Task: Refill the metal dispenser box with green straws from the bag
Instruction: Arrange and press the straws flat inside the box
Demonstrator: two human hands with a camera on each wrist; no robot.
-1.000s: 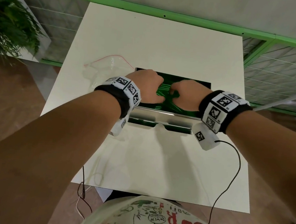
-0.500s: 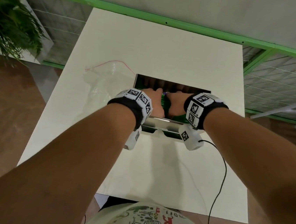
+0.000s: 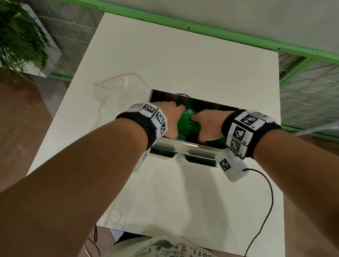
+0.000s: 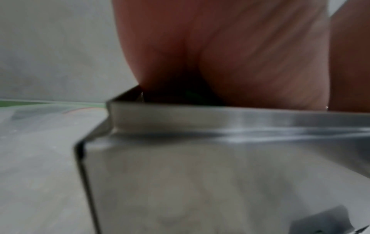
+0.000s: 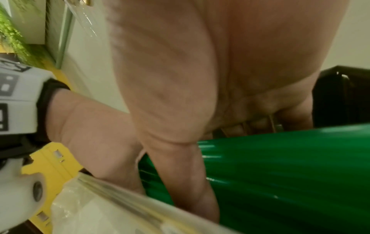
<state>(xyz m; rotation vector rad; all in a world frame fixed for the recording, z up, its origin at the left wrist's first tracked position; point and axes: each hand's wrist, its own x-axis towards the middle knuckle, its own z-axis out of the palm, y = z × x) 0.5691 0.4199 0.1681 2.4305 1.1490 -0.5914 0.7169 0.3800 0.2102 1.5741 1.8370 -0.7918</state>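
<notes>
Two hands inside open top of metal dispenser box (image 3: pixel 183 148), mid-table, slightly right of centre.

Item 1 – left hand (image 3: pixel 171 118): reaches into box at left part of opening, palm down over green straws (image 3: pixel 187 128). Wrist view: heel of palm (image 4: pixel 220 55) dips past near rim of box (image 4: pixel 230 115), sliver of green below it. Fingers hidden in box; grip can't tell.

Item 2 – right hand (image 3: pixel 208 126): in box just right of left hand, thumbs close together. Wrist view: thumb (image 5: pixel 180 158) runs down across straw bundle (image 5: pixel 280 166), other fingers (image 5: pixel 270 114) curled over its far side; reads as gripping the straws.

Item 3 – straws: glossy green, lying lengthwise left-right inside box, between and under both hands. More green visible thru two slots low on near face of box.

Item 4 – box: polished steel, rectangular, lid off or open (can't tell which), stands on white table (image 3: pixel 192 63). Dark inner wall visible at far side (image 5: pixel 344 95).

Item 5 – clear plastic bag (image 3: pixel 118 93), red zip edge: flat on table, just left of box, far-left corner touching or nearly so. Looks collapsed; contents can't tell.

Item 6 – misc: marker-tag wristbands on both wrists, black cable (image 3: pixel 260 211) trailing off right wrist unit over near table edge. Potted plant (image 3: pixel 13 34) far left, off table. Green-framed rail (image 3: pixel 196 24) along far side. Printed shirt at near edge of head view.
</notes>
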